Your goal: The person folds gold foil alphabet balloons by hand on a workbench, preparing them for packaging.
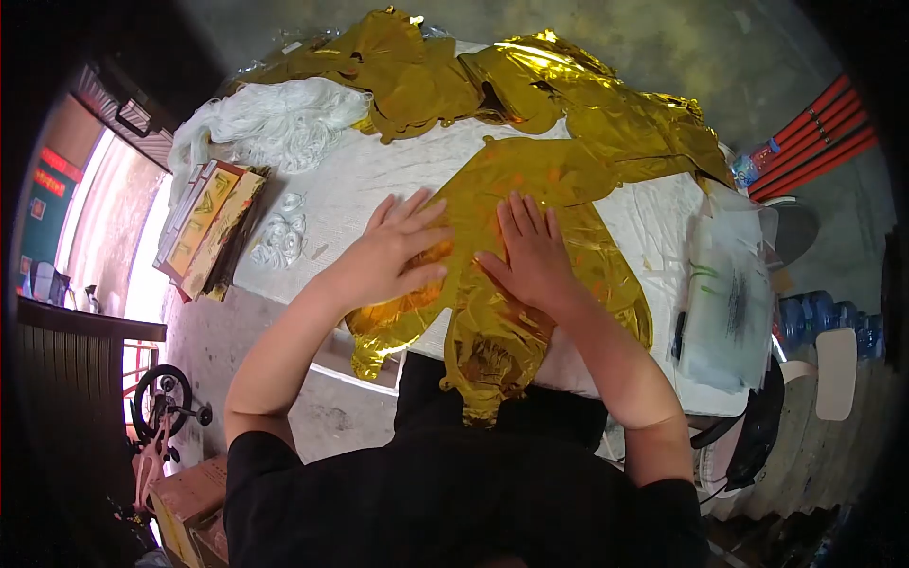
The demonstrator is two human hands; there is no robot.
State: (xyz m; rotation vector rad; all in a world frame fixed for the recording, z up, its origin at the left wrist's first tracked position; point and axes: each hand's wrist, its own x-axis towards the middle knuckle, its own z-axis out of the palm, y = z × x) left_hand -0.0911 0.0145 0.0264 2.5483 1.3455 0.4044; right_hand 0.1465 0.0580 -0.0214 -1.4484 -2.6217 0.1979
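Observation:
A flat sheet of shiny gold foil (530,175) with rounded lobes lies on the white table (644,222), its lower ends hanging over the near edge. My left hand (398,248) rests palm down on its left part, fingers spread. To the right, my right hand (530,251) lies flat on the middle of the foil, its thumb apart from the fingers. Neither hand grips anything. More crumpled gold foil (417,80) runs along the far side of the table and joins or overlaps this piece at the upper right.
White string (275,118) lies in a heap at the far left, with small white coils (281,232) nearer. Boxes (204,227) stand at the left edge. Clear plastic bags (724,293) lie at the right. Red poles (819,137) and blue bottles (819,312) are beyond the table.

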